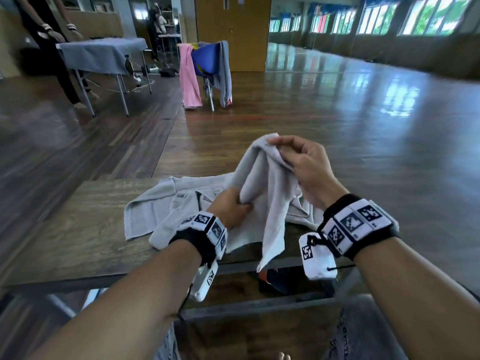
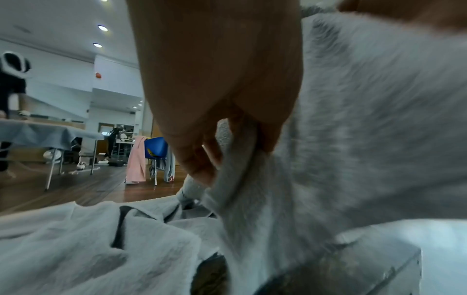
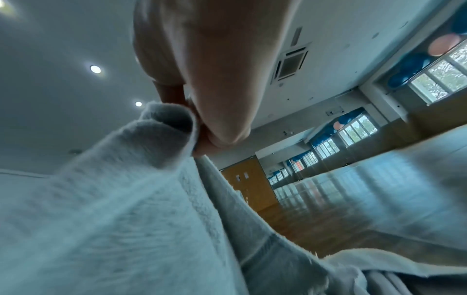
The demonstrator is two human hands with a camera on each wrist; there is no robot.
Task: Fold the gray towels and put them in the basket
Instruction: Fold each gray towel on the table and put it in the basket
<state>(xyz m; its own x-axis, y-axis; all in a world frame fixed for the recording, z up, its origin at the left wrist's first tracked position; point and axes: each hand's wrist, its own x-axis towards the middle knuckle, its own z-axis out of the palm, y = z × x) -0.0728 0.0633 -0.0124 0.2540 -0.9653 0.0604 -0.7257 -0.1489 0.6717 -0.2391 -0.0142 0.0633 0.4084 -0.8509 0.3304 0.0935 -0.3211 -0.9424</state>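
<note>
A gray towel (image 1: 262, 188) hangs lifted above the wooden table (image 1: 78, 229), its lower end draping past the front edge. My right hand (image 1: 279, 148) pinches its top corner between thumb and fingers, seen close in the right wrist view as the towel (image 3: 113, 209) under my right hand (image 3: 202, 143). My left hand (image 1: 240, 203) grips a bunched fold lower down; the left wrist view shows my left hand (image 2: 227, 155) curled round the towel (image 2: 366, 119). More gray towels (image 1: 158, 206) lie crumpled flat on the table behind. No basket is in view.
A blue chair (image 1: 205, 61) draped with pink and gray cloths stands on the wooden floor beyond. At the far left a person stands by a cloth-covered table (image 1: 104, 55). Dark objects sit under my table (image 1: 275, 281).
</note>
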